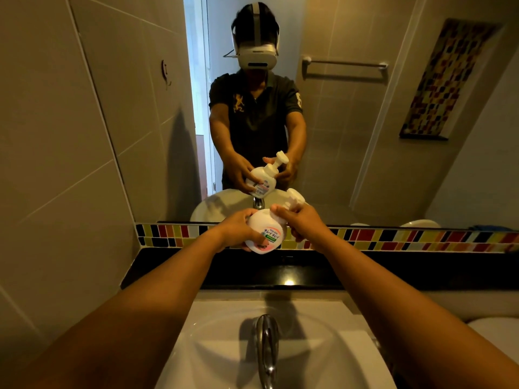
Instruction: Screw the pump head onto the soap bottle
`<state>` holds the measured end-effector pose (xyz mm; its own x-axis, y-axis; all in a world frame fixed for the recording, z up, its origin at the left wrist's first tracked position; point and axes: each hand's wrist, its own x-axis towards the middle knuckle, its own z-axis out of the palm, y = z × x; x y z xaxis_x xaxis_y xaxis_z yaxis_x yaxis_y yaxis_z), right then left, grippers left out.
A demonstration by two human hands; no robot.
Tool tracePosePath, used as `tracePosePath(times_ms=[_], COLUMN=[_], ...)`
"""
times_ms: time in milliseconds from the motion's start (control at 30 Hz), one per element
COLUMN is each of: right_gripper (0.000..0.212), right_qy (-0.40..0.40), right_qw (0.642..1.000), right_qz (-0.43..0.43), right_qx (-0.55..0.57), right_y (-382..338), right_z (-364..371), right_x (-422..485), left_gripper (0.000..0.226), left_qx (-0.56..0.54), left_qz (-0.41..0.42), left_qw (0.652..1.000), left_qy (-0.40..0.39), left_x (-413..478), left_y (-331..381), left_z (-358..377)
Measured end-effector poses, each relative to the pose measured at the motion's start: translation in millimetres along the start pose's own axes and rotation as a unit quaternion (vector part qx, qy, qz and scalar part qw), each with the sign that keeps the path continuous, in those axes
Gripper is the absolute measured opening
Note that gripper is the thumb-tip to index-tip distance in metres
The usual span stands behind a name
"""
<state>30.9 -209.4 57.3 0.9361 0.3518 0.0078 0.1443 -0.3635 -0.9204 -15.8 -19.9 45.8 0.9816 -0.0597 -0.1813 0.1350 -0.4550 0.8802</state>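
A round white soap bottle [265,230] with a pink and green label is held in the air above the black counter, tilted to the right. My left hand [238,230] wraps its lower body from the left. My right hand [302,224] grips the bottle's neck at the collar of the white pump head [295,198], which sits on the bottle and points up and right. My fingers hide the collar. The mirror behind shows the same grip on bottle and pump.
A black counter ledge [393,270] runs below the hands, with a coloured tile strip [393,240] and a large mirror [351,136] behind it. A white sink [219,332] with a chrome tap [266,346] lies close in front. Tiled wall on the left.
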Motion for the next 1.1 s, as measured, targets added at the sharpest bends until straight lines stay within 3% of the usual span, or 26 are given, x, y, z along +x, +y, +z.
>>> tracePosePath(times_ms=[200,400,600,733,933,1100], right_gripper=[0.045,0.036,0.043,0.024,0.044,0.045], right_qy=[-0.083,-0.056,-0.112,-0.095,-0.131,-0.113], right_qw=[0.996,0.997,0.990,0.989,0.986,0.989], right_qz=[-0.001,0.003,0.011,0.025,0.031,0.045], right_qx=[0.042,0.045,0.088,0.108,0.102,0.085], right_y=[-3,-6,-6,-3,3,6], right_z=[-7,-9,-13,-15,-15,-14], right_x=[-5,-4,-1,2,6,8], left_gripper=[0.063,0.062,0.063,0.064,0.067,0.066], left_qx=[-0.003,0.005,-0.009,-0.006,-0.003,0.009], left_qz=[-0.004,-0.003,-0.009,-0.012,-0.011,-0.011], left_qw=[1.000,1.000,1.000,1.000,1.000,1.000], left_qy=[0.005,0.001,0.013,0.001,-0.001,-0.003], left_x=[2,-1,1,1,3,4], left_y=[0,1,-3,-3,0,1], left_z=[-2,-3,-9,-10,-7,-5])
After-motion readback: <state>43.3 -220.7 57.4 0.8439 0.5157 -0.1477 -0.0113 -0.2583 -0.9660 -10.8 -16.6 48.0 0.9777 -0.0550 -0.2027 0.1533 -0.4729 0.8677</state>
